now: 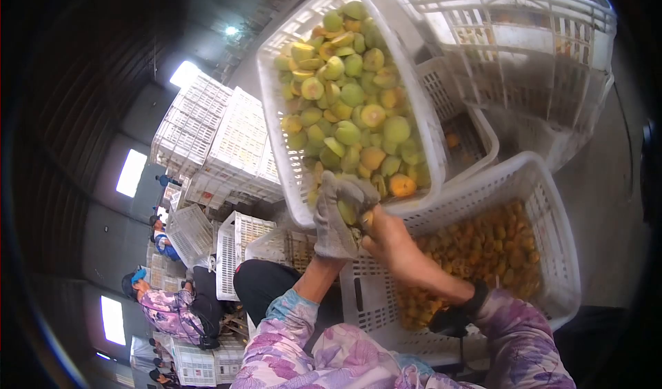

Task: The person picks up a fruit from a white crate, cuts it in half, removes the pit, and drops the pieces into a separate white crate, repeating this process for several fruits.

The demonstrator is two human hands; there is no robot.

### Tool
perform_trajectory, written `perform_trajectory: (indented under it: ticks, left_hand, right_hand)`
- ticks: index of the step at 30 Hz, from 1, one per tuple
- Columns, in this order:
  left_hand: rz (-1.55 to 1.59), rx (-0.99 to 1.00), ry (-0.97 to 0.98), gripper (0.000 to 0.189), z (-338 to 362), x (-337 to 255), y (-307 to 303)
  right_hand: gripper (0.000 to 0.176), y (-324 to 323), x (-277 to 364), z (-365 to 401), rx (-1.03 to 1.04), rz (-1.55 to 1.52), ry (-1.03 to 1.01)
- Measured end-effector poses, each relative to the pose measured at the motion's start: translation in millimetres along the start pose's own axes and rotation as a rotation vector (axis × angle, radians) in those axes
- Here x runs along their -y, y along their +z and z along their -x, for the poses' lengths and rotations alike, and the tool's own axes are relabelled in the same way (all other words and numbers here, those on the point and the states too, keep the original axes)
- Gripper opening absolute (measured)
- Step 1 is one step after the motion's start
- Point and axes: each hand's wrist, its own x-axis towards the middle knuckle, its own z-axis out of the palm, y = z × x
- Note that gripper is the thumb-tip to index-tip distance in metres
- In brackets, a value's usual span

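Observation:
My left hand (336, 217), in a grey-white glove, is closed around a green fruit (347, 213) at the near end of a white plastic crate. That crate (422, 106) is heaped with green and yellow-orange fruit (352, 94), many pieces cut in halves. Bare and curled, my right hand (394, 243) meets the left at the fruit; an orange bit shows by its fingertips, and what it grips is hidden. Below my right forearm stands a second white crate (560, 251) with a layer of small orange-brown pieces (486, 251), which look like pits.
Tall white crates (531, 51) are stacked at upper right, with another crate (489, 137) beneath them. More stacked crates (207, 124) stand at left, near a seated person in a flowered top (169, 310). Further people sit along the far left.

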Motion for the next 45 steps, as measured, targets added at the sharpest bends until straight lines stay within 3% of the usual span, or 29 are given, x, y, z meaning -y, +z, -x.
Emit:
perform_trajectory:
  ticks: [1, 2, 3, 4, 5, 6, 7, 8, 9, 11, 13, 14, 17, 19, 21, 23, 25, 29, 31, 32, 33, 35, 36, 38, 43, 45]
  left_hand:
    - [0.373, 0.006, -0.186, 0.018, 1, -12, 1]
    - [0.421, 0.252, -0.015, 0.011, -9, 16, -15]
    - [0.424, 0.252, -0.010, 0.011, -5, 11, -16]
    - [0.256, 0.268, 0.130, 0.016, -2, 4, -14]
    - [0.089, 0.278, 0.270, 0.024, 1, -1, -12]
    - [0.094, 0.279, 0.276, 0.024, 6, -2, -13]
    - [-0.220, 0.174, 0.344, 0.032, 14, -3, -15]
    - [-0.537, 0.067, 0.406, 0.041, 19, -5, -15]
    - [-0.541, 0.071, 0.406, 0.041, 20, -7, -13]
    - [0.026, -0.001, -0.001, 0.045, 20, -12, -5]
    - [-0.008, -0.035, 0.053, 0.046, 15, -3, -5]
    - [-0.034, -0.081, 0.107, 0.047, 13, -1, -3]
    - [0.052, 0.043, 0.090, 0.048, 7, -24, 4]
    - [0.009, -0.034, 0.097, 0.040, 4, -25, 13]
    - [-0.154, 0.059, 0.139, 0.030, -8, -22, 14]
    - [-0.118, 0.061, 0.087, 0.022, -13, -23, 17]
    - [-0.058, 0.093, -0.150, 0.024, -24, -13, 7]
    - [-0.191, 0.166, -0.245, 0.028, -30, -5, -6]
    - [-0.278, 0.093, 0.081, 0.036, -23, -8, -7]
    - [0.219, -0.013, -0.234, 0.040, -20, -18, -8]
    - [0.006, -0.096, 0.018, 0.040, -16, -7, -7]
    - [0.474, -0.126, -0.112, 0.035, -5, -32, -1]
    - [0.498, -0.131, -0.120, 0.035, -4, -25, -8]
    - [0.917, 0.077, -0.138, 0.038, -7, -7, -24]
    - [1.144, -0.026, -0.238, 0.043, -17, 9, -39]
    - [1.204, -0.043, -0.249, 0.046, -20, 11, -45]
  right_hand:
    - [0.021, -7, 11, -4, 0.007, 0.004, -0.009]
    - [0.017, -23, 31, -15, 0.207, -0.200, 0.164]
    - [0.013, -40, 52, -25, 0.404, -0.403, 0.340]
    - [0.011, -56, 71, -32, 0.550, -0.569, 0.653]
    - [0.011, -58, 76, -31, 0.547, -0.558, 0.649]
    - [0.010, -59, 80, -30, 0.536, -0.640, 0.677]
    - [0.009, -59, 82, -28, 0.523, -0.731, 0.705]
    - [0.009, -57, 81, -25, 0.517, -0.736, 0.704]
    - [0.009, -52, 76, -23, 0.480, -0.727, 0.658]
    - [0.009, -44, 69, -20, 0.441, -0.722, 0.611]
    - [0.020, -34, 58, -16, 0.338, -0.422, 0.423]
    - [0.039, -15, 42, -16, 0.124, -0.101, 0.051]
    - [0.030, -17, 41, -10, 0.107, -0.191, 0.190]
    - [0.037, -14, 34, -10, 0.142, -0.138, 0.266]
    - [0.039, -9, 23, -11, 0.150, 0.121, 0.265]
    - [0.040, -5, 10, -7, 0.125, 0.120, 0.237]
    - [0.056, -6, 3, -4, 0.158, 0.268, 0.257]
    - [0.049, 0, -1, -3, 0.074, 0.209, 0.225]
    - [0.048, -10, 18, -11, 0.125, -0.038, 0.142]
    - [0.038, -11, 28, -11, 0.082, -0.064, 0.069]
    - [0.038, -8, 33, -12, 0.094, -0.053, 0.088]
    - [0.033, -2, 42, -13, 0.102, 0.211, 0.093]
    - [0.033, 6, 42, -10, 0.085, 0.277, 0.133]
    - [0.032, 20, 41, -8, 0.021, 0.322, 0.116]
    - [0.034, 48, 26, -5, -0.234, 0.293, 0.021]
    - [0.037, 51, 34, -4, -0.204, 0.351, 0.010]
